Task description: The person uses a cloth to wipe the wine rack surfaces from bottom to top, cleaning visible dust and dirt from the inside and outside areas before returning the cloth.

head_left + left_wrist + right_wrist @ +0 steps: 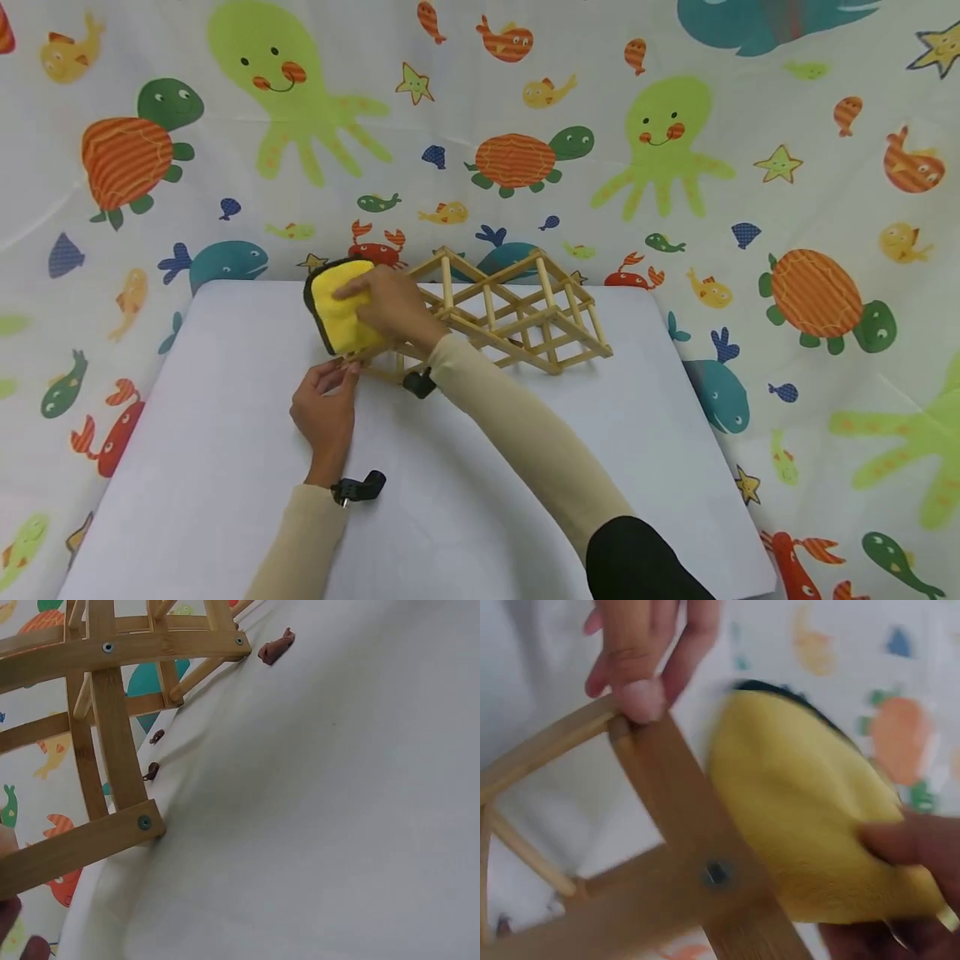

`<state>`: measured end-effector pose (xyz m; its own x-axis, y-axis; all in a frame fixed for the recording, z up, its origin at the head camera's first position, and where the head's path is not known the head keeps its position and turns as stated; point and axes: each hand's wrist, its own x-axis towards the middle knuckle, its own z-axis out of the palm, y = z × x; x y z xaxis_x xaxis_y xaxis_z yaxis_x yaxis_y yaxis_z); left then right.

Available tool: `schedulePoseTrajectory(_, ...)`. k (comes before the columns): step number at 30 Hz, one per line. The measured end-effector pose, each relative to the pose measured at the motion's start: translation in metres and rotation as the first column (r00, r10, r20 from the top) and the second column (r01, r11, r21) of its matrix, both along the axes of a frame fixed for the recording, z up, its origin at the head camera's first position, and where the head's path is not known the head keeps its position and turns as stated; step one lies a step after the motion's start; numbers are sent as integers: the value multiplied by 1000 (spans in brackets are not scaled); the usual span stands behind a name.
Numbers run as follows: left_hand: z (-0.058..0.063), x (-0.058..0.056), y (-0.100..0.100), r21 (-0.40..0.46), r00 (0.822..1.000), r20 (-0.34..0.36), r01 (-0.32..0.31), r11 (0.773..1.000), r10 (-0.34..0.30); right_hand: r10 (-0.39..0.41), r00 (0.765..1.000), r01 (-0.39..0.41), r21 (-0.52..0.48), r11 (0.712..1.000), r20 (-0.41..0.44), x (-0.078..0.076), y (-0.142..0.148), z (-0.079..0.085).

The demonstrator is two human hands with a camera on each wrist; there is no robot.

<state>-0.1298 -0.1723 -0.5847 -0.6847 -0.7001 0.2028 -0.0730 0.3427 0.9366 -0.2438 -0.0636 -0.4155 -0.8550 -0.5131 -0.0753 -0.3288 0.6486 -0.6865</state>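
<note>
A folding wooden lattice rack (555, 317) stands at the back of the white table, its bars joined by screws. My left hand (326, 414) grips the rack's near left end; in the right wrist view that hand's thumb (643, 701) presses on the tip of a bar. With my right hand (397, 307) I hold a yellow cloth (339, 307) with a dark edge against the rack's left end. The right wrist view shows the cloth (795, 810) bunched beside a crossed bar (667, 780), pinched by my right thumb (900, 841). The cloth hides part of the rack.
Small brown pieces (277, 647) lie on the white table (322, 810) by the rack's foot; their kind is unclear. A curtain (465, 108) printed with sea animals hangs behind and around the table.
</note>
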Motion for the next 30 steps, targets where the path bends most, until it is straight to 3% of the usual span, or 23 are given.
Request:
schedulePoseTrajectory(2, 2, 3, -2, -65, 1000, 14, 29, 997, -28, -98, 994, 86, -200, 976, -50, 10, 23, 10)
schedulePoseTrajectory(3, 5, 4, -3, -103, 999, 20, 45, 994, -43, -142, 988, 117, -308, 944, -60, 16, 37, 16)
schedulePoseTrajectory(5, 15, 4, -6, -158, 997, 18, 76, 985, -74, -179, 981, 118, -521, 845, -68, 25, 67, 24)
schedulePoseTrajectory(7, 27, 3, -9, -201, 994, 17, 108, 974, -106, -216, 973, 111, -667, 737, -77, 30, 98, 30)
schedulePoseTrajectory(10, 51, -1, -9, -239, 988, -4, 152, 959, -158, -289, 956, 150, -768, 623, -47, 34, 144, 31)
schedulePoseTrajectory(15, 87, -11, 4, -272, 959, -80, 241, 932, -272, -460, 887, 318, -779, 541, 42, 35, 204, 17)
schedulePoseTrajectory(19, 111, -24, 22, -315, 915, -111, 338, 887, -388, -544, 833, 431, -736, 522, 102, 32, 227, 1)
schedulePoseTrajectory(24, 139, -56, 37, -426, 836, -94, 457, 781, -540, -576, 810, 504, -635, 585, 112, 25, 231, -13)
schedulePoseTrajectory(27, 154, -86, 38, -455, 791, -22, 537, 710, -612, -616, 785, 537, -561, 630, 59, 24, 227, -14)
schedulePoseTrajectory(30, 166, -116, 36, -423, 740, 122, 641, 640, -661, -649, 760, 548, -515, 659, -22, 27, 222, -13)
